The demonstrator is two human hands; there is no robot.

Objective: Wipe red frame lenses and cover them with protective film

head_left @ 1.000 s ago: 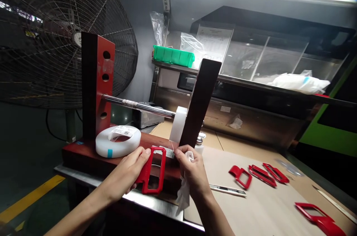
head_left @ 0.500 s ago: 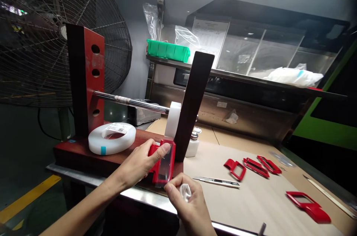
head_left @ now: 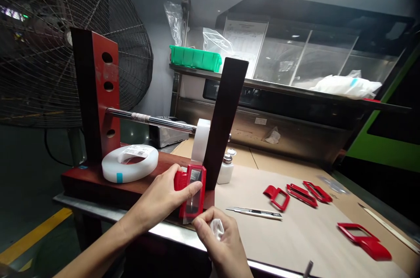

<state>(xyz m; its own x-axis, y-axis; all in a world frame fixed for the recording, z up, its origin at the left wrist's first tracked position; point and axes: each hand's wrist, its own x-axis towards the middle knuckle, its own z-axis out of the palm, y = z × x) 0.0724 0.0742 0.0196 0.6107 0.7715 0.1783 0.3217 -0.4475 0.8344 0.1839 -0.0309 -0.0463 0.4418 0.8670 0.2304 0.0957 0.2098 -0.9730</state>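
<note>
In my left hand (head_left: 170, 190) is a red plastic frame (head_left: 204, 181) with a rectangular window, held upright, my thumb lying across the window. Clear film (head_left: 201, 149) runs down from a narrow roll (head_left: 204, 125) on a metal rod and passes over the frame's face. At the frame's lower end, the thumb and forefinger of my right hand (head_left: 223, 241) are pinched together at the film's edge. A crumpled white piece (head_left: 217, 228), its kind unclear, is tucked in that same hand. A larger film roll (head_left: 110, 168) lies flat on the stand's base, left of my hands.
The dark red wooden stand (head_left: 226, 116) rises just behind my hands. On the bench to the right lie a utility knife (head_left: 256, 213), several red frames (head_left: 277, 197) and a white pump bottle (head_left: 225, 172). A large fan (head_left: 131, 50) is at left.
My left thumb has slid slightly down over the window. My right hand keeps its pinch at the frame's lower end. The whole view has shifted slightly.
</note>
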